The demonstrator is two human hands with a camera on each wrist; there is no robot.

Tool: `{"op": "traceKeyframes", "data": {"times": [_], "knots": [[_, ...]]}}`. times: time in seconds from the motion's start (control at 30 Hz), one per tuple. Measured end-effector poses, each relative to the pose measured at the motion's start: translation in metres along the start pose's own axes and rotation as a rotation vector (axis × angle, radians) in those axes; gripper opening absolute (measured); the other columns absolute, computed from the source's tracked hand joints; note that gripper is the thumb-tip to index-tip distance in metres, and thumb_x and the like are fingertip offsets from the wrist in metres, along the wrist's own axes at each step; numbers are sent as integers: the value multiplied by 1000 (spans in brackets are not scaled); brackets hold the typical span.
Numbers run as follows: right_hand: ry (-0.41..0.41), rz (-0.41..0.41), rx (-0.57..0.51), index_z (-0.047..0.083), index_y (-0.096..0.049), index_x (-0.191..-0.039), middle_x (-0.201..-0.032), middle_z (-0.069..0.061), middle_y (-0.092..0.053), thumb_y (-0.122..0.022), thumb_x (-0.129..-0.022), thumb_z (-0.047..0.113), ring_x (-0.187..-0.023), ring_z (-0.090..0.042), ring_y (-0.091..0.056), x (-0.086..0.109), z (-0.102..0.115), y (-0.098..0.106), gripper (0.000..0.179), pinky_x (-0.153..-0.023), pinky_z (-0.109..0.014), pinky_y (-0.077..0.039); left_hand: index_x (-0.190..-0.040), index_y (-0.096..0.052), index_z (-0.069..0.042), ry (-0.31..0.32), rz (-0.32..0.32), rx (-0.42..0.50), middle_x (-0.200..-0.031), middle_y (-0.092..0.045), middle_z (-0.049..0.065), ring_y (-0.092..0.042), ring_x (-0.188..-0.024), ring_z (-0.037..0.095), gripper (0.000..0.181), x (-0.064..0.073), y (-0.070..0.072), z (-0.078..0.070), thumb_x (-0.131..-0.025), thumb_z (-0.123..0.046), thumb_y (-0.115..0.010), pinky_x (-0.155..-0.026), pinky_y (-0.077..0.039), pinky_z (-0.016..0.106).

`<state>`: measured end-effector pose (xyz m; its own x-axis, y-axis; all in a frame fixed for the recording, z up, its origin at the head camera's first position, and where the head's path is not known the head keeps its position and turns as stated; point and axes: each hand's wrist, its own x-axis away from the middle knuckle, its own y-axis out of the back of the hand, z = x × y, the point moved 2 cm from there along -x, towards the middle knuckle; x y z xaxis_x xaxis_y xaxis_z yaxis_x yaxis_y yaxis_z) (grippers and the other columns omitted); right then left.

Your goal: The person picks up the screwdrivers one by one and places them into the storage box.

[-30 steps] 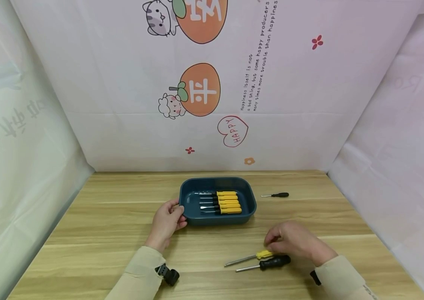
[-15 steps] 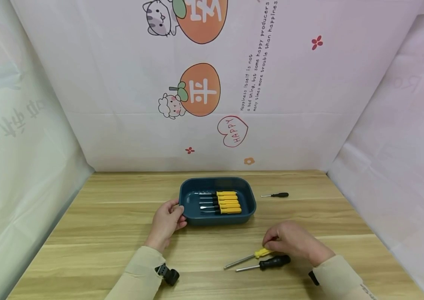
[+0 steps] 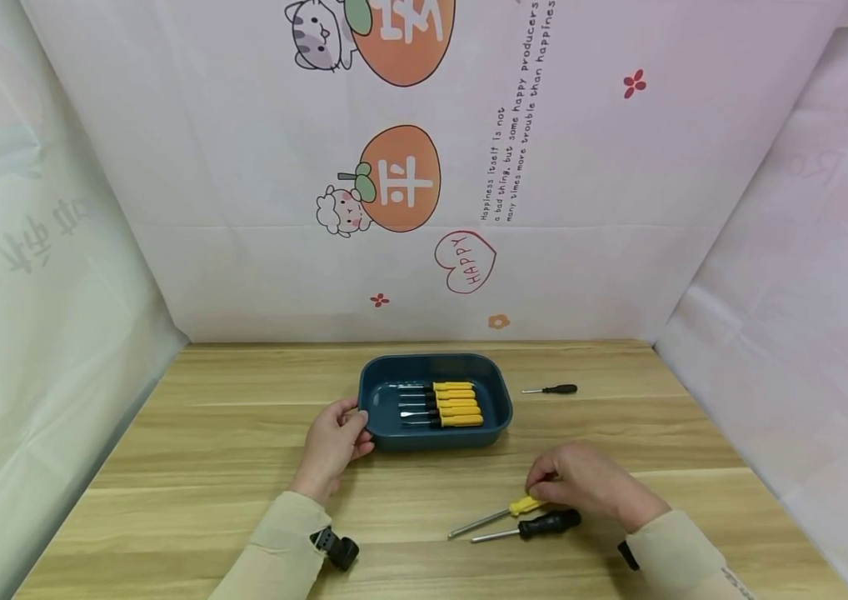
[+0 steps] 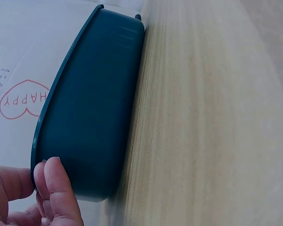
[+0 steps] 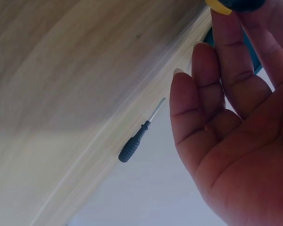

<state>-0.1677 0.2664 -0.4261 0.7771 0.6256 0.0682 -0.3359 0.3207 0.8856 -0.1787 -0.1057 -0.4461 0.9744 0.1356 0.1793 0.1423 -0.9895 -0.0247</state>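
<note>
A dark teal box (image 3: 394, 442) stands on the wooden table, holding several yellow-handled screwdrivers (image 3: 458, 408) laid side by side. My left hand (image 3: 330, 446) grips the box's left end, thumb at the rim and fingers on the outer wall, as the left wrist view also shows. With thumb and fingertips my right hand (image 3: 592, 483) pinches the handle of a yellow screwdriver (image 3: 525, 505), whose shaft points left and whose handle end is hidden under the hand. Close in front of it lies a black-handled screwdriver (image 3: 547, 524). The right wrist view shows only the yellow handle's end at the fingertips.
A small black screwdriver (image 3: 559, 389) lies on the table to the right of the box, visible too in the right wrist view. Printed white sheeting (image 3: 581, 275) walls in the back and both sides of the table (image 3: 244, 400).
My right hand has shifted very slightly left with the yellow screwdriver, mostly in the first half second. My left hand and the box have stayed put.
</note>
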Motion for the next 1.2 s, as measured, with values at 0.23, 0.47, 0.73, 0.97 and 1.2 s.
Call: {"op": "traceKeyframes", "data": {"times": [0.23, 0.47, 0.73, 0.97, 1.2], "knots": [[-2, 14, -13, 30, -80, -94, -88, 25, -70, -77, -94, 24, -78, 6, -59, 1, 0, 1, 7, -70, -22, -52, -149, -52, -1, -3, 1, 1, -103, -57, 11, -61, -80, 15, 45, 0, 0, -1, -106, -13, -59, -69, -63, 26], [11, 4, -49, 29, -80, -95, -89, 24, -70, -80, -92, 27, -79, 5, -61, 3, 0, 1, 3, -70, -22, -54, -150, -51, -1, -4, 0, -4, -102, -56, 10, -61, -80, 15, 45, 1, 0, -1, -106, -13, -58, -69, -63, 26], [-6, 20, -63, 29, -80, -95, -91, 22, -72, -84, -88, 30, -82, 5, -64, 3, 1, 0, 8, -73, -22, -55, -149, -51, -1, -9, 2, -6, -103, -57, 11, -61, -80, 15, 45, 1, 0, 0, -106, -13, -58, -69, -63, 26], [7, 24, -36, 30, -80, -93, -88, 23, -71, -84, -88, 29, -79, 6, -63, 2, 2, -3, 6, -70, -21, -54, -150, -50, -1, -9, 6, -10, -105, -57, 13, -61, -81, 16, 46, 1, 1, 0, -107, -14, -58, -70, -63, 27], [14, 26, -14, 29, -80, -94, -88, 24, -71, -81, -91, 30, -78, 7, -61, 1, 2, -3, 3, -69, -21, -53, -150, -51, 0, -13, 5, -12, -104, -57, 13, -61, -80, 16, 45, 0, 1, 0, -107, -13, -57, -69, -63, 27]]}}
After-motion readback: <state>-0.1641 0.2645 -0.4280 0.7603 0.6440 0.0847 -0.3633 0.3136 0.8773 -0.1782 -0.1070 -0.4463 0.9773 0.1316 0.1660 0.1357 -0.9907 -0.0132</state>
